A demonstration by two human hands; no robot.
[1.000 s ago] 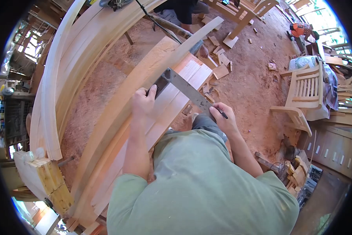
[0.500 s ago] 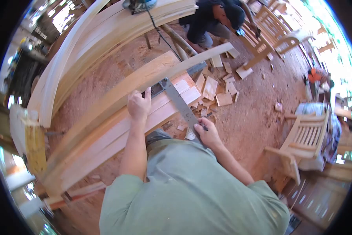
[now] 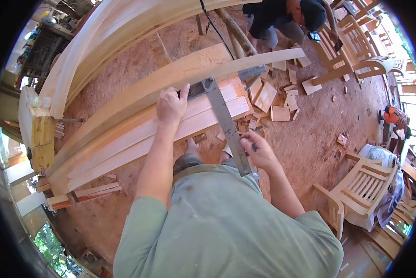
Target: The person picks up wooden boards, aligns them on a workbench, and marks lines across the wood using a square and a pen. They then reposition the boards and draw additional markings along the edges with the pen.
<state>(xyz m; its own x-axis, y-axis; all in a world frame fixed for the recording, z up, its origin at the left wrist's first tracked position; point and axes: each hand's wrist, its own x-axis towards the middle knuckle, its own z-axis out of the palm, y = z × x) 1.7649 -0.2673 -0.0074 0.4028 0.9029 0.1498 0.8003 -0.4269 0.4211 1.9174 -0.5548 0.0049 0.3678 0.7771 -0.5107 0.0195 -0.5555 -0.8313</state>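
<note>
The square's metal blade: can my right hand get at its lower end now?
Probably yes. The right hand, holding a dark pencil, sits beside the blade, near its lower end, nothing between. The left hand holds the stock on the planks, clear of it.

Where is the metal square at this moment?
Head view, centre: the metal square lies across the planks, its stock under the left hand, its blade reaching the right hand, which holds a pencil.

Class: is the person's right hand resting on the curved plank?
No, the right hand, holding a pencil, is at the square's near end, off the curved plank.
</note>
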